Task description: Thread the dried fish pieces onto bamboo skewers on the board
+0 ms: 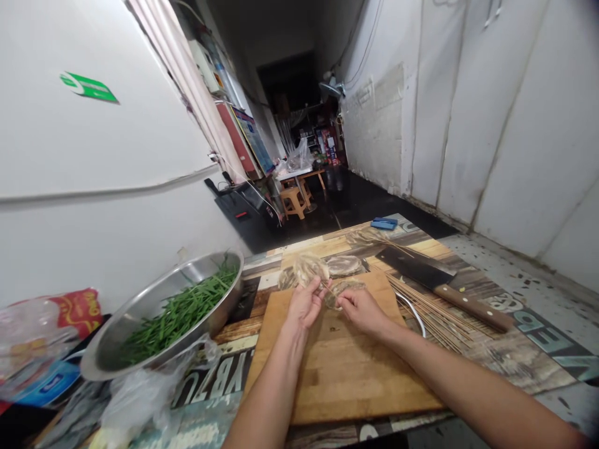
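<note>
My left hand (306, 302) is closed on a thin, frilly, pale grey-brown piece of food (309, 267), raised above the far edge of the wooden cutting board (341, 374). Its exact kind I cannot make out. Just to the right, my right hand (360, 307) pinches what looks like a thin bamboo skewer (329, 288), pointed towards the piece. Another such flat piece (346, 287) lies behind my right fingers. More flat pieces (345, 266) rest on the table beyond the board. My fingers partly hide the skewer.
Right of the board lie loose bamboo skewers (435, 312) and a cleaver (444, 290) with a wooden handle. A steel basin (224, 312) of cut green vegetables (182, 315) stands left, near a plastic bag (145, 396). A blue object (384, 223) sits at the far edge.
</note>
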{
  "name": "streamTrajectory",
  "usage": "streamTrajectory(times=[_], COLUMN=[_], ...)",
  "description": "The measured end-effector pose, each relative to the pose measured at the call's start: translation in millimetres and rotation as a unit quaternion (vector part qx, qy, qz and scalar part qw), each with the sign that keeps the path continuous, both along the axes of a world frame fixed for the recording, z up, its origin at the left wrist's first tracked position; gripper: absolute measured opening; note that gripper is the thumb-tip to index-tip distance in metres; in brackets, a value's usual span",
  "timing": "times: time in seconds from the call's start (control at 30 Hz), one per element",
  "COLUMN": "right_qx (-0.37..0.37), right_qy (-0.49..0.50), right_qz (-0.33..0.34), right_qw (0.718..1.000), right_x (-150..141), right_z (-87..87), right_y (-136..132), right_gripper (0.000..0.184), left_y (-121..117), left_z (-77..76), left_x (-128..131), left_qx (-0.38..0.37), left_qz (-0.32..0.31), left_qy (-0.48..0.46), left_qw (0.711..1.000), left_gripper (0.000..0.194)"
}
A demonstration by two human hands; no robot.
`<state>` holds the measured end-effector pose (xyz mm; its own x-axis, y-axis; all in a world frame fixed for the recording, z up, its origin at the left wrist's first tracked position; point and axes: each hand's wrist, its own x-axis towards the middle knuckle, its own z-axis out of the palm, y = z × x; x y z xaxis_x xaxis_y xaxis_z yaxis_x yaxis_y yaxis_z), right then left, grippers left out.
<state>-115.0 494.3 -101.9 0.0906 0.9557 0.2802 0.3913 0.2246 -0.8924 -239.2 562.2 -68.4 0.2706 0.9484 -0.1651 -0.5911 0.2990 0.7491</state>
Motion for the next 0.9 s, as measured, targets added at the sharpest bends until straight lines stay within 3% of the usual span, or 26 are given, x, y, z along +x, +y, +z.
streamTrajectory(times=[0.1, 0.2, 0.3, 0.57, 0.7, 0.8, 0.9], right_qx=[-0.005, -0.017, -0.030, -0.011, -0.016, -0.007, -0.003], right_qy=[0.030, 0.054, 0.044, -0.096, -0.100, -0.098, -0.111], right_qz=[-0.012, -0.008, 0.008, 0.052, 0.068, 0.085, 0.084], right_qw=[0.999, 0.998, 0.999, 0.994, 0.993, 0.992, 0.990], right_x=[-1.4, -2.4, -2.8, 0.0, 0.5, -0.2, -0.6], right_z=[0.1, 1.6, 2.6, 1.6, 2.8, 2.6, 1.6], right_y=[-0.3, -1.0, -1.3, -0.1, -2.3, -3.6, -4.3], right_gripper=[0.022, 0.023, 0.023, 0.025, 0.028, 0.030, 0.030], left_y=[-0.1, 2.0, 7.1, 23.3, 25.2, 26.6, 27.1], left_z=[7.0, 12.6, 12.6, 7.8, 5.3, 1.1, -0.2], left_x=[-1.6, -6.4, -13.7, -24.1, -21.2, -19.5, -20.2], left_qx=[-0.017, -0.036, -0.037, -0.050, -0.026, -0.005, -0.016], left_qz=[-0.051, -0.075, -0.046, 0.046, 0.093, 0.144, 0.146], left_qy=[-0.045, -0.083, -0.085, -0.085, -0.095, -0.103, -0.088], left_qw=[0.998, 0.993, 0.995, 0.994, 0.991, 0.984, 0.985], left_gripper=[0.009, 0.026, 0.025, 0.031, 0.015, 0.017, 0.017])
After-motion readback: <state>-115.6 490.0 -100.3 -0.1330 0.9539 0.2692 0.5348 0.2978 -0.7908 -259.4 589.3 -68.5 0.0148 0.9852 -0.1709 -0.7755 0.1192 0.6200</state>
